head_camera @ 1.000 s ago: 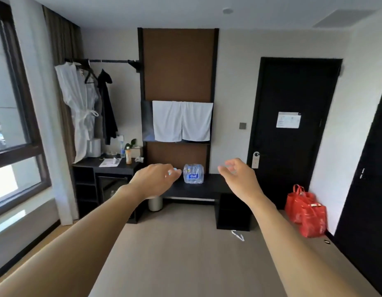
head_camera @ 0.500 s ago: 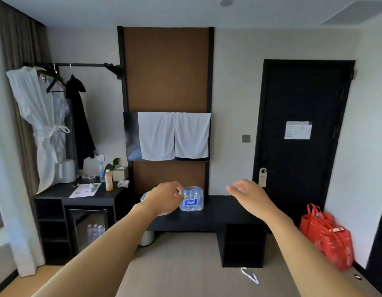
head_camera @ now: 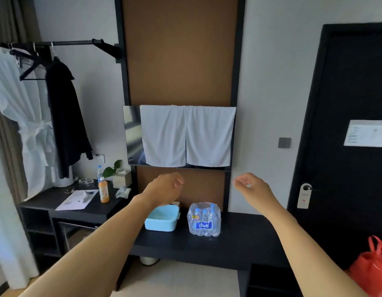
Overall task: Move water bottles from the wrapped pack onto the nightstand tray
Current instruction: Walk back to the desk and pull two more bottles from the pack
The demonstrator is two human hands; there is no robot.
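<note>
Our left hand point(head_camera: 166, 189) and right hand point(head_camera: 253, 188) hang loosely curled, holding nothing, above the black bench point(head_camera: 245, 239). The wrapped pack point(head_camera: 204, 219) stands there just beside a blue tub point(head_camera: 161, 220), below two white towels point(head_camera: 186, 136).

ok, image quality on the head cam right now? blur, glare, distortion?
Head view: dim, bluish indoor light; wide-angle bowing bends the door and brown panel edges. Left hand and right hand slightly soft; the wrapped bottle pack is clear enough, its label unreadable. The screen beside the towels shows a reflection.
</note>
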